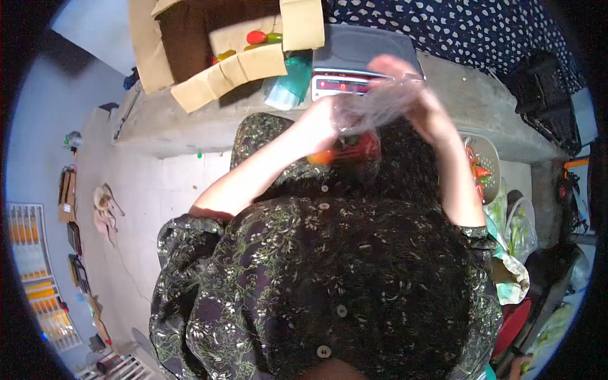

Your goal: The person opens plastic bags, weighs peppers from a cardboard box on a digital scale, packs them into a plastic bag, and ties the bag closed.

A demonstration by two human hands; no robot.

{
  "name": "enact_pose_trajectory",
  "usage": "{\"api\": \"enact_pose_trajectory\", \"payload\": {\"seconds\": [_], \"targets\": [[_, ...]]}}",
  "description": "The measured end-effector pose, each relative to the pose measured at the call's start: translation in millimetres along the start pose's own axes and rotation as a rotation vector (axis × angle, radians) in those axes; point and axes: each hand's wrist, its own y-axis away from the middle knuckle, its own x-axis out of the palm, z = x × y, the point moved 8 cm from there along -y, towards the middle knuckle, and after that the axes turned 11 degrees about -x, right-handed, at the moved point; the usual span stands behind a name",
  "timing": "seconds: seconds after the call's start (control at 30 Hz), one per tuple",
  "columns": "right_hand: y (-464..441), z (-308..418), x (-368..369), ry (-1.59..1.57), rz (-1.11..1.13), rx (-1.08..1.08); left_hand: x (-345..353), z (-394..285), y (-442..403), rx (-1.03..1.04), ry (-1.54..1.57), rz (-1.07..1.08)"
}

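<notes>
A clear plastic bag (373, 114) with red and orange produce (345, 151) in its lower part hangs between my hands, above my lap. My left hand (320, 120) has its fingers closed on the left side of the bag's upper part. At the bag's right side, my right hand (418, 92) is blurred, with some fingers raised and apart; its grip on the plastic is unclear. Just beyond my hands stands a scale (364, 47) with a lit red display, partly covered by my right hand.
An open cardboard box (228, 73) with red and green peppers stands at the upper left, beside a teal plastic bag (288, 82). On the right are a basket (491, 158) of red peppers and bagged greens (522, 228). A cat (106, 209) is on the floor at left.
</notes>
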Motion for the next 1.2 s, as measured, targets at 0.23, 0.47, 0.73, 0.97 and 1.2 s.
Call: {"api": "enact_pose_trajectory", "payload": {"seconds": [0.23,0.47,0.73,0.97,1.2], "targets": [[46.8,-109.3,41.4,0.333,0.435,0.245,29.9,-12.9,1.3,-0.390,0.251,0.029],[37.2,-56.9,44.6,-0.125,-0.030,0.396,-41.4,-53.7,-7.3,0.256,-0.367,-0.444],[49.4,-52.5,44.3,0.402,-0.032,0.186,-48.4,80.3,3.4,-0.389,0.948,-0.387],[52.7,-79.2,37.0,0.277,-0.090,0.201,-29.2,42.6,14.8,-0.190,0.135,-0.218],[48.5,-55.4,26.8,0.735,-0.071,0.133,-32.6,43.8,16.2,-0.162,0.164,-0.280]]}}
